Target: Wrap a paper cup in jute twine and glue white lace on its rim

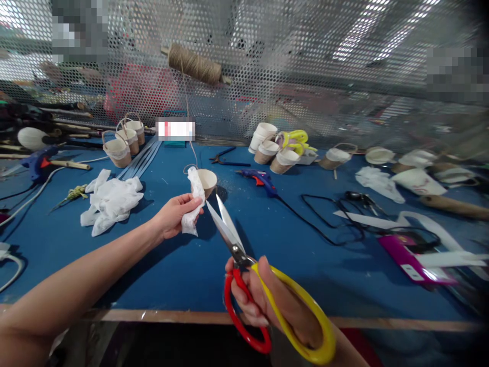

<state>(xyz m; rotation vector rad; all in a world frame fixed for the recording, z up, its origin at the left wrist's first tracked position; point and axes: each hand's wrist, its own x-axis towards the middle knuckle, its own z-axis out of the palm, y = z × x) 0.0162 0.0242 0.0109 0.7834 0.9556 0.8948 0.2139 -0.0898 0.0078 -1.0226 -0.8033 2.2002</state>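
Note:
Pinched in my left hand (179, 215) is a strip of white lace (196, 186), held up against a small paper cup (208, 179). Whether the hand also grips the cup is hidden by the lace. Twine runs down to the cup from a spool (194, 63) above. My right hand (254, 295) holds large scissors (234, 242) with one red and one yellow handle. Their blades are spread, with the tips close to the lace and the cup. A pile of white lace pieces (112, 201) lies left of my left hand.
A blue glue gun (260, 179) with a black cord rests right of the cup, and pliers (229, 157) lie behind. Lace-trimmed cups (266, 151) stand at the back, more cups (119, 153) at left. Another glue gun (37, 162) is far left. A perforated metal screen (290, 66) closes the back.

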